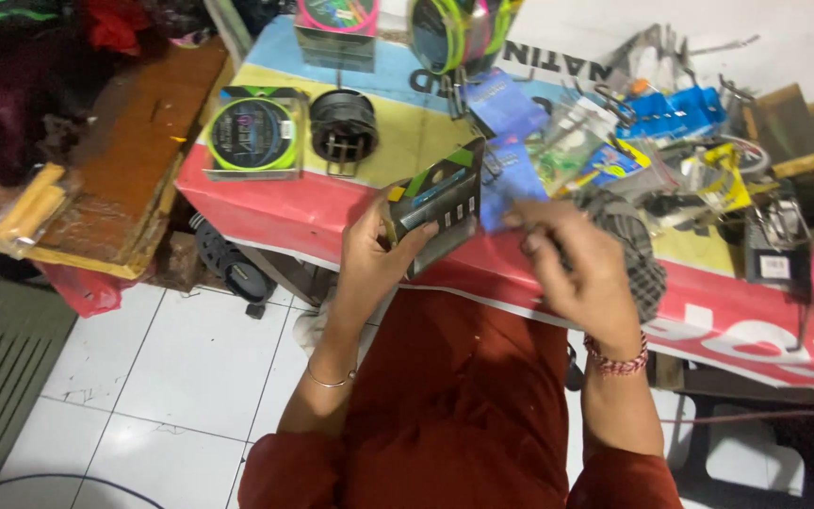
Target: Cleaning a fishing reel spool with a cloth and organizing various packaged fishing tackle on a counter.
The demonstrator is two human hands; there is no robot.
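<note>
**Over the table edge: dark card pack and blue packet in hand**

Above the red front edge of the table (332,221), dark card pack (437,203) gripped in left hand (374,259), tilted. Just beside it, blue packet (506,193) pinched in right hand (586,269). Further back: black spool (342,127), boxed green line spool (254,134), heap of small tackle packets (652,151).
</note>
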